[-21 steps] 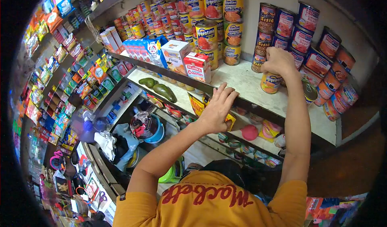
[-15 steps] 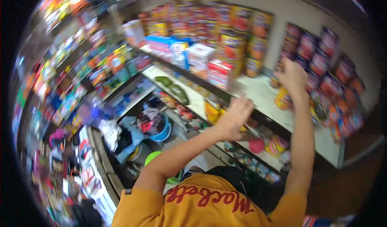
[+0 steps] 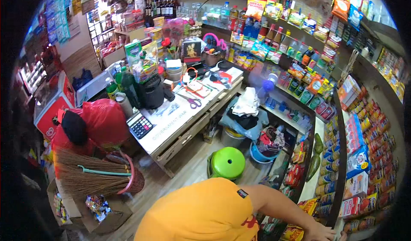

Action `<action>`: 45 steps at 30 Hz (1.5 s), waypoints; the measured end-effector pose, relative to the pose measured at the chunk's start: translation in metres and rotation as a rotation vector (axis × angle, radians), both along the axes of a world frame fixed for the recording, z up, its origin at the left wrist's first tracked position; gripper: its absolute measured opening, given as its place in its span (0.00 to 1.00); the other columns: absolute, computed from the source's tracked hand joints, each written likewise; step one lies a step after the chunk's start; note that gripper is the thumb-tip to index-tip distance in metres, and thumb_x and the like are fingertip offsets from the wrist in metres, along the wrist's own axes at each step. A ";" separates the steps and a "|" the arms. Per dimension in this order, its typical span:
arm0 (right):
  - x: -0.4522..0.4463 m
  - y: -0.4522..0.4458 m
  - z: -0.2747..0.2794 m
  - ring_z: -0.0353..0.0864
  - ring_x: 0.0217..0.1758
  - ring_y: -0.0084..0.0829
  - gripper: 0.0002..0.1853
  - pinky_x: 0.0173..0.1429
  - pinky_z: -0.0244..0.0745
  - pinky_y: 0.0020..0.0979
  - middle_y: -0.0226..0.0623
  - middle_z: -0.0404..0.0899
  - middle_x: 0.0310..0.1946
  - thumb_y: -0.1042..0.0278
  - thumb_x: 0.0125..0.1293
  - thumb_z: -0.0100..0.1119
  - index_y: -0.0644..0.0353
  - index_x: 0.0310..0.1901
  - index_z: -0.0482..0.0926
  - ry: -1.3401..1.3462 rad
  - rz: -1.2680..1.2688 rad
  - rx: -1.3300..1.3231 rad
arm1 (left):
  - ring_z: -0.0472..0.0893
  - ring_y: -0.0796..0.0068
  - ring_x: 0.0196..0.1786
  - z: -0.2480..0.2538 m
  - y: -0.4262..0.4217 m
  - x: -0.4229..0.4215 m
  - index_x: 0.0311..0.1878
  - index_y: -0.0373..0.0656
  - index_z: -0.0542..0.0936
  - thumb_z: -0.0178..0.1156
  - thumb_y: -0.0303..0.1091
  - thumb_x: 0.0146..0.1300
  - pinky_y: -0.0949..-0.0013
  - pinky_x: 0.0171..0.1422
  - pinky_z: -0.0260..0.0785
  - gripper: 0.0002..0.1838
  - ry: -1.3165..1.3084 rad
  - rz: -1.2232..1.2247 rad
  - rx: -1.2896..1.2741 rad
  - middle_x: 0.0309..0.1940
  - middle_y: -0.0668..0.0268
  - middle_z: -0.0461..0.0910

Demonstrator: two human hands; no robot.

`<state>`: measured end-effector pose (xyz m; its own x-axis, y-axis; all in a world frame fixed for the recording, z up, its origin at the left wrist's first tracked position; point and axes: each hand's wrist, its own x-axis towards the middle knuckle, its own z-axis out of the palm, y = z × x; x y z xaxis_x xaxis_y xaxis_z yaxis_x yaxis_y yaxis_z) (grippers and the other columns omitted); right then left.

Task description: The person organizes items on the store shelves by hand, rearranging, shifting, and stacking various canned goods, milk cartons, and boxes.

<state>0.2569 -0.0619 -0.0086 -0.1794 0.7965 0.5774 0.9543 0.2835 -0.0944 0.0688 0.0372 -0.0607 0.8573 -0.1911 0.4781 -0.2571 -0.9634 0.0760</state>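
At the bottom right of the head view, my left hand [image 3: 319,232] reaches to the edge of the shelf. Its fingers are stretched out, partly cut off by the frame edge, and nothing shows in its grasp. Nearby stand a red and white box [image 3: 350,207] and several cans [image 3: 359,224] on the upper shelf. Yellow packets [image 3: 307,206] hang or lie just beside the left forearm. My right hand is out of the picture.
Behind me are a green stool [image 3: 228,163], a blue bucket [image 3: 262,154] with cloth, and a desk [image 3: 173,127] with a calculator [image 3: 139,125] and scissors [image 3: 189,101]. A broom [image 3: 92,172] and an open carton [image 3: 107,217] lie at left. Packed shelves line the right.
My view has swung left, from the canned goods to the desk and room. The right hand, earlier at the stacked cans, has left the picture; the left hand now appears lower right.
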 end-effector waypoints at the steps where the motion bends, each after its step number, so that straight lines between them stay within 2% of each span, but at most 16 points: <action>1: -0.011 -0.006 0.006 0.70 0.57 0.55 0.26 0.63 0.64 0.48 0.56 0.73 0.52 0.69 0.54 0.64 0.68 0.55 0.73 -0.001 -0.038 -0.005 | 0.41 0.44 0.76 0.020 -0.012 -0.017 0.76 0.52 0.47 0.67 0.60 0.51 0.37 0.73 0.45 0.55 0.060 0.039 -0.011 0.75 0.58 0.44; 4: -0.024 -0.012 0.016 0.71 0.55 0.55 0.23 0.61 0.65 0.48 0.56 0.75 0.48 0.70 0.53 0.64 0.69 0.50 0.75 0.027 -0.134 -0.062 | 0.41 0.44 0.76 0.022 -0.016 -0.020 0.76 0.51 0.48 0.69 0.54 0.51 0.38 0.74 0.45 0.54 0.094 0.065 -0.057 0.75 0.58 0.45; 6: -0.008 0.026 0.003 0.73 0.52 0.53 0.20 0.59 0.67 0.47 0.54 0.76 0.45 0.70 0.54 0.63 0.69 0.49 0.75 -0.001 0.454 0.430 | 0.41 0.44 0.76 0.010 -0.009 -0.008 0.76 0.51 0.48 0.69 0.53 0.52 0.39 0.74 0.45 0.54 0.042 0.041 -0.083 0.75 0.58 0.45; 8: -0.003 0.030 0.002 0.75 0.49 0.51 0.17 0.56 0.69 0.45 0.52 0.77 0.42 0.71 0.56 0.63 0.69 0.47 0.76 0.015 0.485 0.454 | 0.41 0.44 0.76 0.011 -0.007 -0.001 0.76 0.51 0.48 0.70 0.53 0.52 0.38 0.74 0.45 0.54 0.040 0.025 -0.095 0.75 0.57 0.45; 10: -0.034 -0.009 0.020 0.77 0.45 0.48 0.15 0.53 0.71 0.43 0.50 0.78 0.40 0.71 0.58 0.62 0.69 0.46 0.76 0.065 -0.054 0.015 | 0.41 0.44 0.76 0.014 -0.007 0.001 0.76 0.50 0.48 0.70 0.53 0.52 0.38 0.74 0.45 0.54 0.054 0.027 -0.108 0.75 0.57 0.45; 13: -0.044 -0.010 0.020 0.78 0.41 0.45 0.12 0.49 0.73 0.39 0.48 0.78 0.39 0.71 0.61 0.61 0.69 0.43 0.77 0.441 0.100 -0.074 | 0.41 0.44 0.76 0.020 -0.005 0.001 0.76 0.50 0.47 0.70 0.52 0.52 0.38 0.73 0.45 0.54 0.054 0.023 -0.130 0.75 0.57 0.45; 19: -0.044 -0.007 0.032 0.78 0.39 0.45 0.10 0.46 0.74 0.39 0.49 0.78 0.38 0.71 0.62 0.60 0.69 0.41 0.78 -0.021 0.078 0.054 | 0.40 0.44 0.76 0.025 -0.003 0.001 0.76 0.50 0.47 0.70 0.52 0.52 0.38 0.73 0.45 0.55 0.059 0.044 -0.128 0.75 0.56 0.45; 22: -0.072 -0.018 0.069 0.77 0.38 0.46 0.13 0.43 0.75 0.41 0.52 0.77 0.41 0.70 0.64 0.57 0.68 0.48 0.77 -0.182 0.011 0.147 | 0.40 0.44 0.76 0.024 -0.007 -0.002 0.76 0.50 0.47 0.70 0.52 0.52 0.37 0.73 0.45 0.55 0.062 0.063 -0.112 0.75 0.56 0.46; 25: -0.088 -0.041 0.097 0.76 0.34 0.45 0.28 0.39 0.75 0.43 0.56 0.75 0.47 0.74 0.66 0.54 0.65 0.67 0.62 -0.152 -0.316 0.163 | 0.40 0.44 0.76 0.024 -0.014 -0.010 0.76 0.50 0.46 0.70 0.52 0.52 0.37 0.73 0.45 0.55 0.072 0.080 -0.095 0.75 0.56 0.46; 28: -0.161 -0.059 0.167 0.75 0.33 0.42 0.44 0.36 0.76 0.42 0.57 0.73 0.52 0.79 0.66 0.53 0.55 0.75 0.35 -0.364 0.117 0.360 | 0.39 0.44 0.76 0.024 -0.021 -0.017 0.76 0.50 0.46 0.70 0.52 0.52 0.37 0.73 0.45 0.55 0.070 0.094 -0.075 0.75 0.56 0.46; 31: -0.206 -0.080 0.202 0.76 0.38 0.38 0.55 0.34 0.78 0.39 0.56 0.72 0.54 0.81 0.64 0.56 0.46 0.73 0.19 -0.378 0.218 0.304 | 0.39 0.43 0.76 0.028 -0.029 -0.022 0.75 0.48 0.48 0.70 0.51 0.52 0.36 0.73 0.44 0.54 0.069 0.122 -0.095 0.74 0.55 0.47; 34: -0.187 -0.083 0.209 0.78 0.41 0.40 0.53 0.36 0.80 0.38 0.56 0.72 0.54 0.78 0.64 0.58 0.41 0.74 0.26 -0.208 0.171 -0.114 | 0.38 0.42 0.76 0.026 -0.027 -0.012 0.74 0.47 0.51 0.69 0.49 0.53 0.35 0.73 0.42 0.50 0.081 0.101 -0.172 0.73 0.54 0.48; 41: -0.248 -0.044 0.194 0.82 0.37 0.33 0.17 0.39 0.77 0.29 0.46 0.82 0.40 0.73 0.66 0.58 0.66 0.56 0.76 -0.147 0.430 0.393 | 0.34 0.39 0.75 0.026 -0.025 -0.008 0.71 0.45 0.54 0.66 0.44 0.55 0.33 0.71 0.44 0.44 0.061 0.068 -0.212 0.71 0.52 0.50; 42: -0.251 -0.043 0.190 0.81 0.36 0.30 0.16 0.38 0.76 0.26 0.45 0.82 0.39 0.74 0.65 0.59 0.66 0.54 0.77 0.021 0.477 0.276 | 0.32 0.39 0.75 0.026 -0.024 -0.006 0.72 0.45 0.53 0.66 0.43 0.56 0.33 0.71 0.44 0.44 0.087 0.074 -0.204 0.72 0.52 0.48; 44: -0.253 -0.044 0.184 0.79 0.33 0.23 0.14 0.37 0.75 0.22 0.42 0.82 0.37 0.76 0.63 0.63 0.68 0.50 0.78 0.352 0.538 0.030 | 0.50 0.41 0.71 0.010 -0.026 0.002 0.65 0.43 0.64 0.65 0.40 0.56 0.34 0.67 0.53 0.34 -0.190 0.086 -0.233 0.65 0.51 0.60; 45: -0.246 -0.035 0.182 0.82 0.50 0.34 0.17 0.54 0.79 0.26 0.53 0.79 0.47 0.82 0.66 0.56 0.74 0.55 0.72 0.471 0.829 -0.149 | 0.59 0.42 0.69 -0.002 -0.026 0.010 0.61 0.42 0.70 0.64 0.39 0.56 0.34 0.65 0.57 0.29 -0.327 0.079 -0.252 0.61 0.50 0.66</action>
<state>0.0106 -0.0972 0.1737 -0.4937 0.5918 0.6372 0.3107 0.8044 -0.5064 0.0783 0.0113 -0.0628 0.6600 0.0270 0.7508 -0.2328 -0.9428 0.2385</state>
